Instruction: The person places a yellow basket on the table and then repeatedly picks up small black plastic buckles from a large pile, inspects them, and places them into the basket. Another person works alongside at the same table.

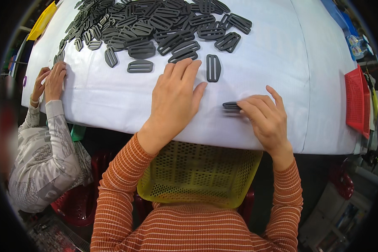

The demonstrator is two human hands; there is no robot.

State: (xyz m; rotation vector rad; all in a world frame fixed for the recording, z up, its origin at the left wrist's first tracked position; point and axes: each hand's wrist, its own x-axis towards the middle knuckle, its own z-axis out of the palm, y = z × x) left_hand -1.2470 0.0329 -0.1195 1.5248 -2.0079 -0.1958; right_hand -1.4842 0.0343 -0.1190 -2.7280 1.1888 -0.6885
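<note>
from my end of the feed, i see the left hand [172, 92] palm down over the white table [277, 54], fingers close together and thumb held out to the side. its fingertips meet the near edge of a heap of black buckles [143, 29]; i cannot tell whether they grip one. the right hand [266, 119] is partly curled, with a held buckle [231, 106] pinched between thumb and fingers just above the table near its front edge, slightly blurred. a loose buckle [213, 69] lies flat between the heap and the right hand, apart from both.

below the table edge, against the striped sweater [197, 229], i have a yellow-green basket [199, 199]; its holed walls show inside, and the table hides its far part. a red basket [357, 101] sits at the table's right edge, its contents hidden from me. beyond it i make out a blue tub [340, 19], with clear and blue plastic things [357, 47] beside it. at far left is a yellow tray [42, 21], seen edge-on, so i cannot read its inside. a co-worker's hands [55, 82] meet near the heap's left end, a green basket [77, 132] showing below their table edge.
</note>
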